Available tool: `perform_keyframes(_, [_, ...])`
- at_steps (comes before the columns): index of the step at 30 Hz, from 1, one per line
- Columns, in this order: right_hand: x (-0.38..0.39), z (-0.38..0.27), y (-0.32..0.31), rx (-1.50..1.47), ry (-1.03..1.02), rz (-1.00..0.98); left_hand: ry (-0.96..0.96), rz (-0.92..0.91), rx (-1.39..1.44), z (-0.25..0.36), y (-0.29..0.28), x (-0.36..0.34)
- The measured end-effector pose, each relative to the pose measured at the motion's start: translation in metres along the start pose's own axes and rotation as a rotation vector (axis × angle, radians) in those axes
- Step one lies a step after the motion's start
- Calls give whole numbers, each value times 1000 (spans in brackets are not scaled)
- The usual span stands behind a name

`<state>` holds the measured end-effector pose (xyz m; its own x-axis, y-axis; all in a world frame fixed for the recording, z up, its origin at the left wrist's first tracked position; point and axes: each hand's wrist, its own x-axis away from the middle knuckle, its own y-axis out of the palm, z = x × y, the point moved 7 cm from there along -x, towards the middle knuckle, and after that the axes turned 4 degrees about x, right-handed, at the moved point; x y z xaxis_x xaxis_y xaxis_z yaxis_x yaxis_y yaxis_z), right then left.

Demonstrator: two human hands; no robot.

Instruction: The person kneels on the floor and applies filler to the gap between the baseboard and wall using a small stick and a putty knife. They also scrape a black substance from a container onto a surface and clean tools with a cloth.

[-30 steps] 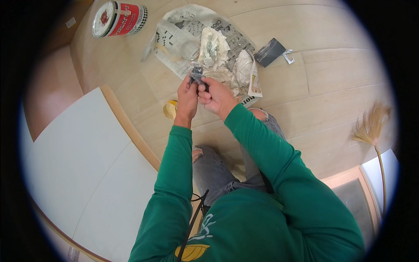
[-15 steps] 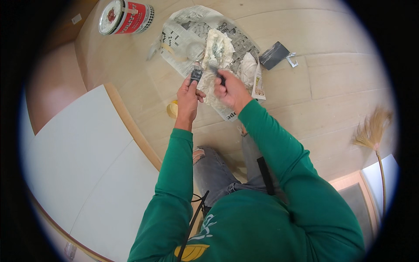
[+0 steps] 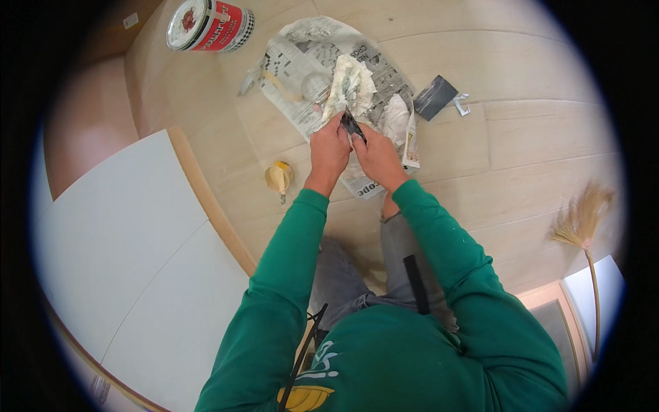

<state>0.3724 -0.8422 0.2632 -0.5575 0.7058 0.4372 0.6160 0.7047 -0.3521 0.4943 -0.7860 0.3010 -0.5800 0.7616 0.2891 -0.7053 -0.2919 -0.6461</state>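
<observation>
My left hand and my right hand are brought together over the newspaper. Both are closed around dark tools whose ends meet between them. A black flat tool shows at the fingertips; its exact kind is hard to make out, and the fingers hide where one tool stops and the other starts. Just beyond the hands lies a crumpled whitish cloth, smeared with grey in its middle. Another bunched white cloth rests on the paper to the right.
A red and white paint can stands far left. Clear round container on the paper; black sheet and silvery scrap right of it. Yellow roll lies near my left wrist. White panel at left; straw broom at right.
My hands, apart before with a black piece in the left and a black-handled tool in the right, have come together. The left moved right; the yellow roll is now in fuller view.
</observation>
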Motion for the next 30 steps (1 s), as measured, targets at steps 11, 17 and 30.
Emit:
perform_keyframes(11, [-2,38,-42,-555,325,-51,-390,44,251,-50,-18,-9])
perform_keyframes(17, [15,30,26,-1615,682,-474,-101,55,501,-18,16,14])
perform_keyframes(30, [52,41,34,-1605,640,-601,-5,21,113,10,12,68])
